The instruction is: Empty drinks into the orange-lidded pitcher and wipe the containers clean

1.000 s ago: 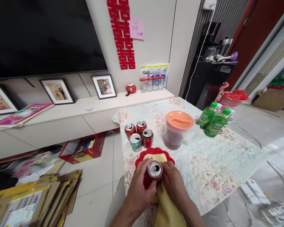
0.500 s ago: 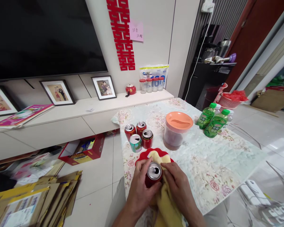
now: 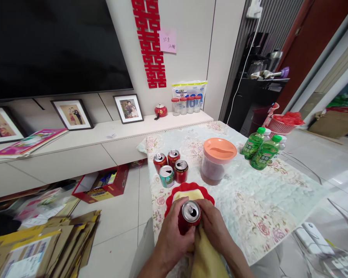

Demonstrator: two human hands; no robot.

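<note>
An opened red soda can [image 3: 190,211] is upright between my hands at the table's near edge. My left hand [image 3: 173,228] wraps round its left side, thumb across the front. With curled fingers, my right hand [image 3: 216,226] presses a yellow cloth [image 3: 207,256] against the can's right side. The cloth hangs down toward my lap, and part of it lies over a red scalloped plate [image 3: 169,199] under and behind the can. Just beyond stand several opened cans: a teal one [image 3: 166,177] and red ones [image 3: 181,171]. My right fingertips are partly hidden behind the can.
A clear tub with an orange lid [image 3: 219,148] stands mid-table, with green drink bottles [image 3: 263,153] to its right. A floral cloth [image 3: 249,208] covers the table. Flattened cardboard [image 3: 72,243] and a red box [image 3: 104,189] lie on the floor at left; power strips [image 3: 310,237] lie right.
The can has shifted slightly right within my hands. My right hand has slid behind the can's right side, and the cloth on the plate now lies flatter.
</note>
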